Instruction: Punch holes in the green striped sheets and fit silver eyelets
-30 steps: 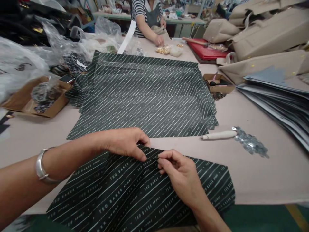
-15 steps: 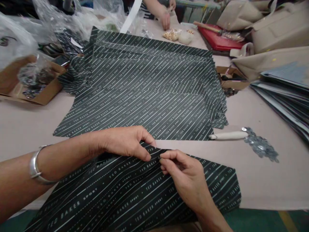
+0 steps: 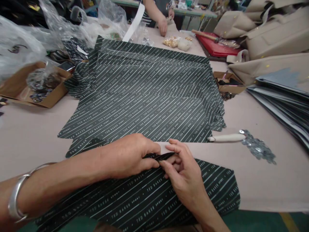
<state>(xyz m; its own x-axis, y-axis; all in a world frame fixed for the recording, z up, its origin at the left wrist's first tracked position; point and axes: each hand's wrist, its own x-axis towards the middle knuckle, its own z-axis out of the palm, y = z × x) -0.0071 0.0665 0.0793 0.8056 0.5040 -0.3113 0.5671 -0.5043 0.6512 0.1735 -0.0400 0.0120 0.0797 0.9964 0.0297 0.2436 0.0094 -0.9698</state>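
Note:
A black fabric piece (image 3: 149,196) with white diagonal stripes and lettering lies at the near table edge, its upper part bunched up between my hands. My left hand (image 3: 135,154), a silver bangle on its wrist, pinches a fold of it. Close against those fingertips, my right hand (image 3: 185,174) grips the same fold between thumb and fingers. Whether a small part sits between the fingertips is hidden. Beyond my hands spreads a stack of matching striped fabric pieces (image 3: 145,106).
Right of the stack lie a white-handled tool (image 3: 227,138) and a pile of metal discs (image 3: 259,148). A cardboard box (image 3: 53,96) with bagged parts stands at left. Dark flat panels (image 3: 282,109) and beige bags (image 3: 272,32) fill the right. A co-worker's hand (image 3: 163,26) is at the back.
My left hand has rolled over and closed tighter on the fold. My right fingers have shifted and curl around the fabric edge. The cloth is more gathered, and the view has tilted slightly.

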